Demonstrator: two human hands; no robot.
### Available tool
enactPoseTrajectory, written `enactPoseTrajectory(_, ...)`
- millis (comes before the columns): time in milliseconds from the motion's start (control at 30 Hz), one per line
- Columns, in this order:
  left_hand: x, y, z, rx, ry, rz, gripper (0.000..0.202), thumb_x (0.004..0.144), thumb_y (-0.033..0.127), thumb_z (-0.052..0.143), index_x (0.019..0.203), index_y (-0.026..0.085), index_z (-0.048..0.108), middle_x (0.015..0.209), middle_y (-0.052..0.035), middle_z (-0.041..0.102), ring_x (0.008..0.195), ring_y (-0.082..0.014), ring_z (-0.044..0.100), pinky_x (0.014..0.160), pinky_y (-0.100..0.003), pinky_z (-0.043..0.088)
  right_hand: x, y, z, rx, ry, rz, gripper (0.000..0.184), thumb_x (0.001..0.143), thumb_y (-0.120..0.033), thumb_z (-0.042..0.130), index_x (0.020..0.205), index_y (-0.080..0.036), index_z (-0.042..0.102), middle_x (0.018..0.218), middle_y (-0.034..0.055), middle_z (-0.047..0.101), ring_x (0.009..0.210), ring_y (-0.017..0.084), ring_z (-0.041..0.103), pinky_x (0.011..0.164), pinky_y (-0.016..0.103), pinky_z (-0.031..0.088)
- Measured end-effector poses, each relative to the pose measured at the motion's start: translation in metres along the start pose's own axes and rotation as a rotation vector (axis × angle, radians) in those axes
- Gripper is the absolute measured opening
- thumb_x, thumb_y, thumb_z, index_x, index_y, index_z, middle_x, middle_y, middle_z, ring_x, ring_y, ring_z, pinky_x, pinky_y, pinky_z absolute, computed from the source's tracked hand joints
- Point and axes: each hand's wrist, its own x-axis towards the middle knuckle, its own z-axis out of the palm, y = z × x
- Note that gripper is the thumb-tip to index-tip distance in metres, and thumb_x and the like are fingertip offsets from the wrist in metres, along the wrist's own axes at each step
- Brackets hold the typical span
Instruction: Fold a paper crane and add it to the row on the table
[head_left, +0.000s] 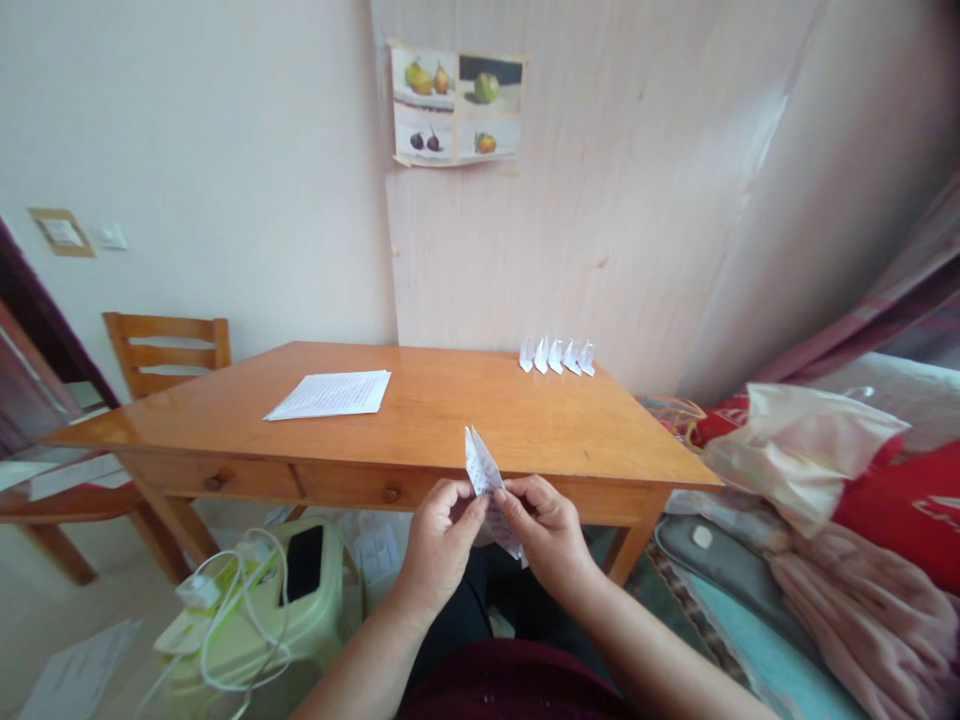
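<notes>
Between my two hands is a folded piece of printed paper (pixel 484 468), held up in front of the table's near edge. Its top stands up in pointed flaps, and a lower part hangs below my fingers. My left hand (pixel 442 535) pinches it from the left with thumb and fingers. From the other side my right hand (pixel 547 530) grips it the same way, the two thumbs close together. Several small folded paper pieces (pixel 555 356) stand in a row at the table's back right. A stack of printed sheets (pixel 330 394) lies on the table's left part.
The wooden table (pixel 442 430) has drawers in front. On the left, a light green stool (pixel 330 590) carries a black phone (pixel 304 562) and white cables (pixel 244 600). A wooden chair (pixel 169 328) stands behind. Bags (pixel 802 440) and a pink cloth (pixel 877 580) lie on the right.
</notes>
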Motion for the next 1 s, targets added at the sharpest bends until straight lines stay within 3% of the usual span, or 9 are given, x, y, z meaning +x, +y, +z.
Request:
enactPoseTrajectory(167, 0.0, 0.005, 0.002, -0.183, -0.059, -0.094, 0.023, 0.09, 0.038, 0.065, 0.102, 0.019, 0.072, 0.097, -0.0065, 0.075, 0.092, -0.0238, 0.068, 0.085, -0.033, 0.051, 0.0, -0.009, -0.001, 0.003, -0.049, -0.016, 0.027, 0.098, -0.038, 0.056, 0.091, -0.021, 0.077, 0.081, 0.0046, 0.067, 0.077, 0.018, 0.063, 0.07, 0.029, 0.048)
enactPoseTrajectory(467, -0.002, 0.014, 0.003, -0.263, -0.121, -0.101, 0.031, 0.087, 0.041, 0.069, 0.108, 0.018, 0.068, 0.096, -0.0072, 0.073, 0.084, -0.0208, 0.067, 0.079, -0.031, 0.053, 0.0, -0.002, 0.0, 0.032, -0.026, -0.011, 0.02, 0.093, -0.031, 0.06, 0.099, -0.022, 0.077, 0.088, 0.0052, 0.071, 0.08, 0.019, 0.067, 0.074, 0.031, 0.053)
enactPoseTrajectory(667, 0.0, 0.01, 0.003, -0.184, -0.078, -0.099, 0.032, 0.083, 0.04, 0.073, 0.106, 0.017, 0.067, 0.097, -0.0082, 0.073, 0.081, -0.0203, 0.066, 0.073, -0.03, 0.052, -0.003, -0.005, 0.0, 0.019, -0.069, -0.029, 0.025, 0.095, -0.028, 0.055, 0.107, -0.023, 0.077, 0.093, 0.0066, 0.073, 0.085, 0.02, 0.069, 0.079, 0.035, 0.055)
enactPoseTrajectory(867, 0.002, 0.006, 0.001, -0.21, -0.023, -0.115, 0.026, 0.089, 0.037, 0.065, 0.107, 0.018, 0.069, 0.103, -0.0079, 0.074, 0.091, -0.0222, 0.068, 0.083, -0.032, 0.051, -0.007, -0.004, 0.003, 0.107, -0.11, 0.056, 0.026, 0.096, -0.033, 0.056, 0.11, -0.023, 0.075, 0.095, 0.0075, 0.076, 0.085, 0.021, 0.07, 0.077, 0.034, 0.055)
enactPoseTrajectory(1000, 0.002, 0.007, 0.0, -0.243, -0.015, -0.142, 0.028, 0.09, 0.036, 0.063, 0.11, 0.018, 0.069, 0.1, -0.0055, 0.075, 0.088, -0.0209, 0.067, 0.082, -0.03, 0.05, -0.004, -0.004, 0.001, 0.118, -0.028, 0.084, 0.022, 0.093, -0.035, 0.06, 0.101, -0.021, 0.074, 0.089, 0.0062, 0.074, 0.081, 0.02, 0.067, 0.075, 0.032, 0.053)
